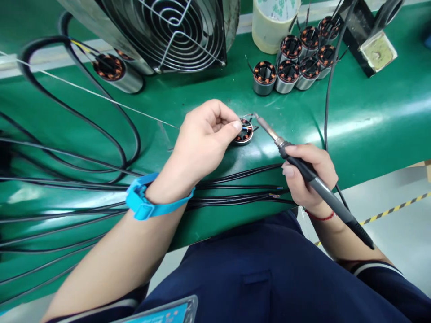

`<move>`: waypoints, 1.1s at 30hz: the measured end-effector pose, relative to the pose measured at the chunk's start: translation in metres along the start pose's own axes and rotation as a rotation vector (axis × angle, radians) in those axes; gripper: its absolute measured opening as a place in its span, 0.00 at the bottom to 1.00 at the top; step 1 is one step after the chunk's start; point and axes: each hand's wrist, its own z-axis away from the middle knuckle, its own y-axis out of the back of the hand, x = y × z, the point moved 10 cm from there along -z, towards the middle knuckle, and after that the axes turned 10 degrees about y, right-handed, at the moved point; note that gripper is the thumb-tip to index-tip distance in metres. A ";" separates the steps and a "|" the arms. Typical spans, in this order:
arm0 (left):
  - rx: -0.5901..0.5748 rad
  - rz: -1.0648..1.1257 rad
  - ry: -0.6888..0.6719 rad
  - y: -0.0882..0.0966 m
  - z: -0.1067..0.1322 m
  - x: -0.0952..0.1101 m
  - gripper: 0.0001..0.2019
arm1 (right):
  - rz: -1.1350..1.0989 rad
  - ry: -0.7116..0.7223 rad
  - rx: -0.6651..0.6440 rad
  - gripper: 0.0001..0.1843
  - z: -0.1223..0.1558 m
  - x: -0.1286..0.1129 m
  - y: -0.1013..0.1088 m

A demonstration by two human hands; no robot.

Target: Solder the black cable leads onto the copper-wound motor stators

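My left hand (210, 134), with a blue strap at its wrist, is closed in a pinch on a thin silvery solder wire (111, 99). The wire runs in from the upper left, passes behind the hand and shows again by the fingertips. Just below those fingertips a motor stator (243, 137) sits on the green bench, partly hidden, with small coloured wire ends at its top. My right hand (310, 175) grips a soldering iron (298, 163) like a pen. The iron's bent tip is close to the stator's upper edge; whether they touch I cannot tell.
Several stators (287, 76) stand grouped at the back, beside a tape roll (267, 36). A fan (175, 27) with a wire guard stands at the back; another stator (117, 74) with a cable is left of it. Black cables (235, 186) cross the bench. An iron stand (365, 40) holds a sponge.
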 end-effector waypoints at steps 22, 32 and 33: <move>-0.026 0.030 -0.021 -0.003 0.001 0.001 0.06 | 0.009 -0.142 -0.243 0.27 -0.029 0.045 -0.050; -0.028 0.088 -0.066 -0.003 -0.001 0.003 0.08 | 0.058 -0.073 -0.194 0.25 -0.032 0.040 -0.050; -0.026 0.085 -0.070 -0.003 -0.001 0.003 0.07 | 0.081 -0.045 -0.195 0.25 -0.033 0.039 -0.051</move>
